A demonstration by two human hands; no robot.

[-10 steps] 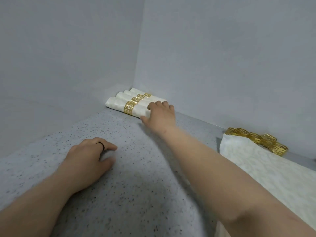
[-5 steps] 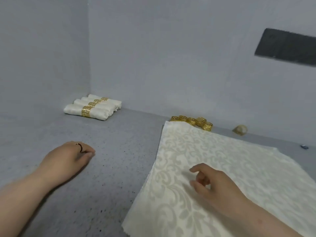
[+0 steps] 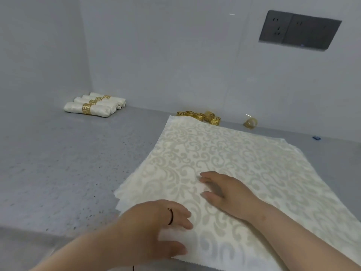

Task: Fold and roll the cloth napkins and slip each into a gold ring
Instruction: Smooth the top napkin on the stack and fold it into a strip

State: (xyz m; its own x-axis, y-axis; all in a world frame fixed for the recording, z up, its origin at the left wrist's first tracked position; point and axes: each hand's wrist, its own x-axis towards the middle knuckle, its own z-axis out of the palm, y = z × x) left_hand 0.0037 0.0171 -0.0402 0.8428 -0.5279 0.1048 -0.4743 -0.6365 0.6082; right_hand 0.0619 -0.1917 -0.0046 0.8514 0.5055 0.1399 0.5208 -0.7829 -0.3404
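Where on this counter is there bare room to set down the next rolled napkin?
The widest bare patch of counter lies between the rolled napkins in the far-left corner and the left edge of the flat napkin stack. It is crowded behind the stack, where loose gold rings sit along the wall.

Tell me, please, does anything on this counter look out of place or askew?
One gold ring lies apart from the cluster of rings by the wall, tipped at an angle. The stack of flat napkins is slightly fanned at its left edge.
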